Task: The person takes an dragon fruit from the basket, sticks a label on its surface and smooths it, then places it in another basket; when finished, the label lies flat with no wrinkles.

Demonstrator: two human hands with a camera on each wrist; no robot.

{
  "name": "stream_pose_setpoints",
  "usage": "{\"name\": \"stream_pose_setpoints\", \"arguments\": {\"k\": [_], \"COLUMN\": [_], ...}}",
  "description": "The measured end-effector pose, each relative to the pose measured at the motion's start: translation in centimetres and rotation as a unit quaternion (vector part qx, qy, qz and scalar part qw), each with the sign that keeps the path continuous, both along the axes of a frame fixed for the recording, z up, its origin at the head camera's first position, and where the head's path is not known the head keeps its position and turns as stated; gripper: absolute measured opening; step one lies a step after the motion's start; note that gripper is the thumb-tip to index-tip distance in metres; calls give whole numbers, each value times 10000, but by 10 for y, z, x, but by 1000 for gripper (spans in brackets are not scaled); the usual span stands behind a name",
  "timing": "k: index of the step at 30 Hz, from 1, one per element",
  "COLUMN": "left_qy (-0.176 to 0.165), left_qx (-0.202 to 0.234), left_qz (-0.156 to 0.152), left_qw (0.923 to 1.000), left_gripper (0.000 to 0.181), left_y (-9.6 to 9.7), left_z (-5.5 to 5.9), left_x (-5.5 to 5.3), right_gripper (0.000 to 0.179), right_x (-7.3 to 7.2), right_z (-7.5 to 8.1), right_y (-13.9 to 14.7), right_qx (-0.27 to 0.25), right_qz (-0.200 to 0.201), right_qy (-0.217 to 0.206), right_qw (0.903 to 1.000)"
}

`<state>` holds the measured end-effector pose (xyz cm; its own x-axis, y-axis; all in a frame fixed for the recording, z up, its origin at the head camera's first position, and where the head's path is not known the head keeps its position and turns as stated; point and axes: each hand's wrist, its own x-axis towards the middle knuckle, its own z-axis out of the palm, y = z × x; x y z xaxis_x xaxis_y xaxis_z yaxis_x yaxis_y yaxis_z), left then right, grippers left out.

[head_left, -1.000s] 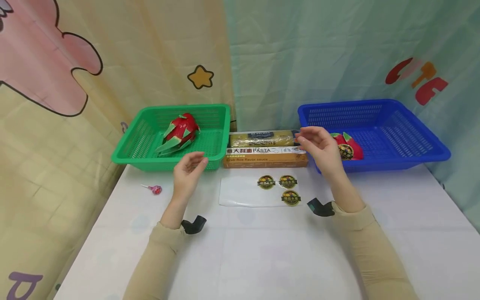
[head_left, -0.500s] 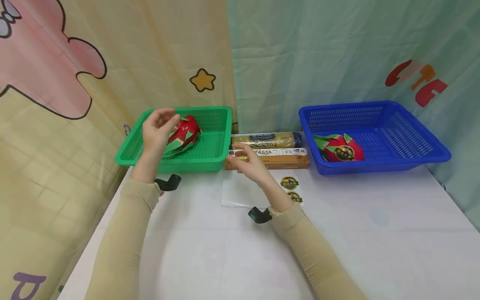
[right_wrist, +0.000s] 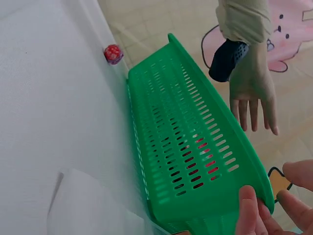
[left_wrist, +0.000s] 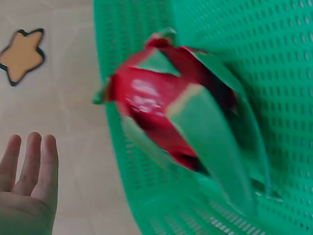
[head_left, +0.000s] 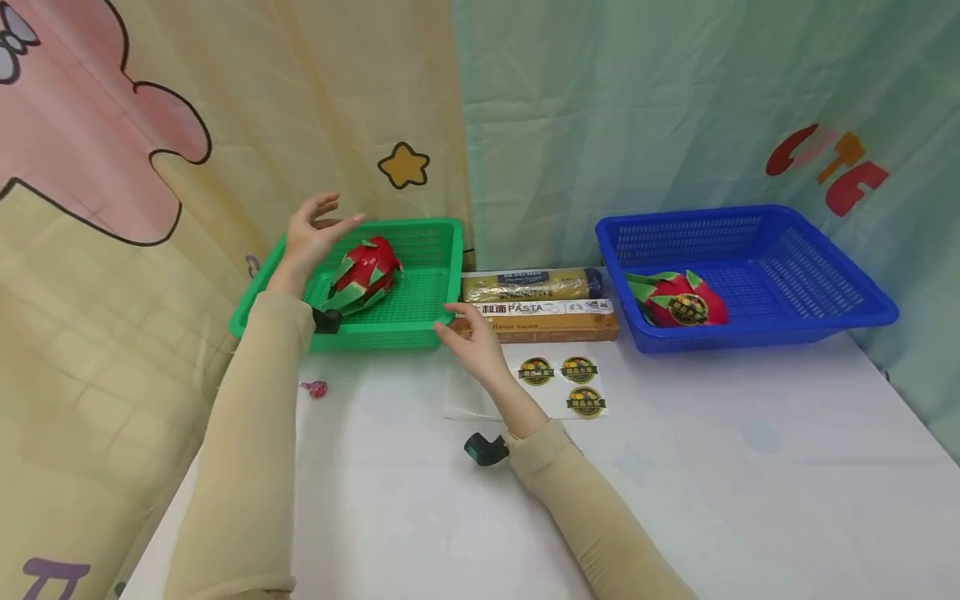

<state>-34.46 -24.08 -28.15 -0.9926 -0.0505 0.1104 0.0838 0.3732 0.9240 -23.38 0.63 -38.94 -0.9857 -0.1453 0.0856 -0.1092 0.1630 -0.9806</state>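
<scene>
My left hand is raised above the left rear part of the green basket, its fingers apart and holding nothing. Inside that basket lies a red dragon fruit with long green scales, large in the left wrist view. At the basket's right front corner is my right hand. In the right wrist view, its fingers stand on both sides of the green rim, with a gap around the corner; firm contact cannot be made out. A second dragon fruit, bearing a round sticker, lies in the blue basket.
Between the baskets lie a pasta box and a clear pack of spaghetti. In front of them, a white sheet carries several round stickers, partly covered by my right hand and wrist. A lollipop lies before the green basket. Curtains hang behind.
Both hands have moved left. The left hand has risen from in front of the green basket to above it; the right has left the blue basket's side for the green basket's right corner.
</scene>
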Motion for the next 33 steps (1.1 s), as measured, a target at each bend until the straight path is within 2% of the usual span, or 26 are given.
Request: {"name": "stream_pose_setpoints", "arguments": {"k": [3, 9, 13, 17, 22, 33], "left_qy": [-255, -528, -1067, -1551, -1513, -1306], "left_qx": [-79, -122, -408, -659, -672, -397], "left_qz": [37, 208, 301, 191, 188, 353], "left_qw": [9996, 9983, 9930, 9855, 9860, 9900], "left_gripper": [76, 78, 74, 67, 61, 54], "left_y": [-4, -12, -20, -23, -25, -24], "left_z": [-8, -24, -33, -39, -45, -52], "left_x": [-5, -8, -9, -10, -11, -11], "right_gripper": [40, 35, 34, 33, 30, 33], "right_x": [0, -1, -2, -3, -3, -3], "right_z": [-2, -5, -7, -9, -8, -7], "right_y": [-3, -5, -6, -7, -6, -4], "right_qx": [-284, -376, -415, -510, -501, -400], "right_qz": [-75, -138, -24, -25, -42, 43], "right_qy": [30, 154, 167, 91, 133, 144], "right_qw": [9996, 9991, 9990, 9987, 9986, 9991]}}
